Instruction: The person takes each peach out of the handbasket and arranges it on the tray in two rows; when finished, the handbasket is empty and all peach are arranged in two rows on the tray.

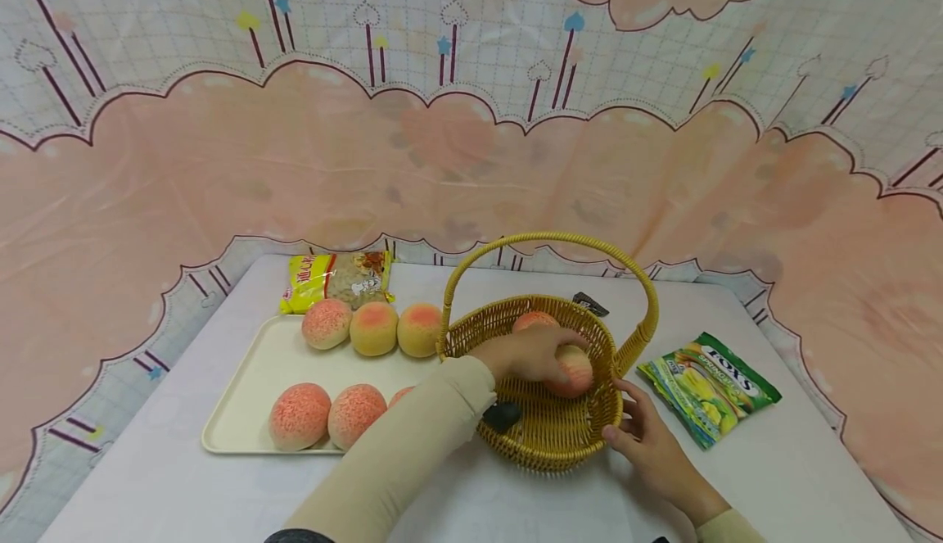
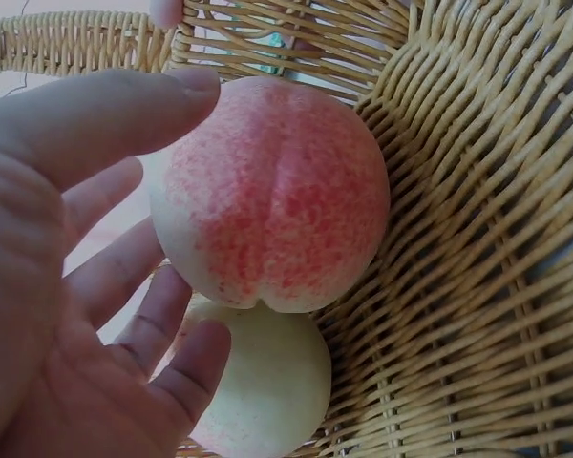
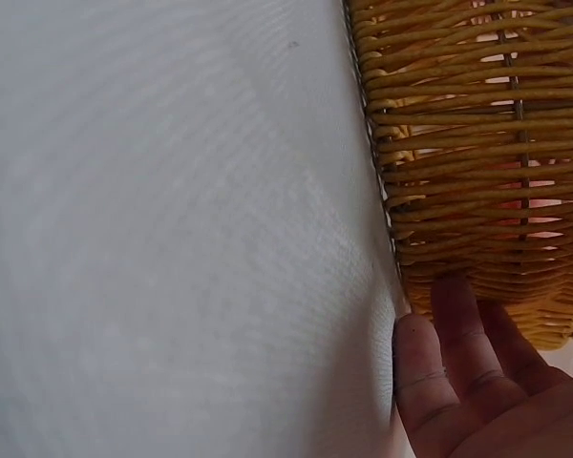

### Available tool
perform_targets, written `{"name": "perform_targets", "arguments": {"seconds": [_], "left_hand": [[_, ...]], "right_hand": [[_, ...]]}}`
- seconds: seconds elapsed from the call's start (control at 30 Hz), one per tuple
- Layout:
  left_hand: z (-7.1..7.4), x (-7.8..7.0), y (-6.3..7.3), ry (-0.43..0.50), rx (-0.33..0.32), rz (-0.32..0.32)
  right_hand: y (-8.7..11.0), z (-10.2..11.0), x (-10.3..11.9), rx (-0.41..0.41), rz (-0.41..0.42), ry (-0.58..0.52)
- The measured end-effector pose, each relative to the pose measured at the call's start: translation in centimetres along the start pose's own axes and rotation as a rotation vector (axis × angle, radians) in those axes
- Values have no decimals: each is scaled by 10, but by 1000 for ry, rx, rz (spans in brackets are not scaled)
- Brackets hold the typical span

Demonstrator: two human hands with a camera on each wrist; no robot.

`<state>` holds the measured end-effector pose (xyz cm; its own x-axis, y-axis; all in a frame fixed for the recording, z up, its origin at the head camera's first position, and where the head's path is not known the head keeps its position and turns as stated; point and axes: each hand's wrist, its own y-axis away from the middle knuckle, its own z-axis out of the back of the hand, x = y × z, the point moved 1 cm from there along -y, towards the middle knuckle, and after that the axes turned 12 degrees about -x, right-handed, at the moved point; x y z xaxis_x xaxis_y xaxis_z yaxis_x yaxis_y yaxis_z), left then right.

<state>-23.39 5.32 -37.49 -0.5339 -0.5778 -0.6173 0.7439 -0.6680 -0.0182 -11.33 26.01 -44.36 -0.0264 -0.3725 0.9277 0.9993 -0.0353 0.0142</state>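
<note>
A yellow wicker basket with a tall arched handle stands at the centre right of the table. My left hand reaches inside it, beside a red-speckled peach. In the left wrist view the thumb tip overlaps this peach's upper left side, while the other fingers spread loosely at its left. Another peach, paler on the side shown, lies against it, partly behind my fingers. My right hand touches the basket's right side from outside, fingertips low on the woven wall near the tabletop.
On the left, a cream tray bears two rows of peaches, the front row partly hidden by my left sleeve. Behind it lies a yellow food packet. A green Fox's candy bag lies right of the basket, and a small dark packet behind it.
</note>
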Motion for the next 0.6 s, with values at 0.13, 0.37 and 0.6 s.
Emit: {"name": "perform_targets", "arguments": {"seconds": [0.13, 0.37, 0.6], "left_hand": [[2, 2, 4, 13, -2, 8], [5, 4, 10, 3, 2, 29], [6, 6, 13, -15, 21, 50]], "right_hand": [[0, 0, 0, 1, -10, 1], [0, -1, 1, 4, -31, -8], [0, -1, 2, 4, -25, -3]]}}
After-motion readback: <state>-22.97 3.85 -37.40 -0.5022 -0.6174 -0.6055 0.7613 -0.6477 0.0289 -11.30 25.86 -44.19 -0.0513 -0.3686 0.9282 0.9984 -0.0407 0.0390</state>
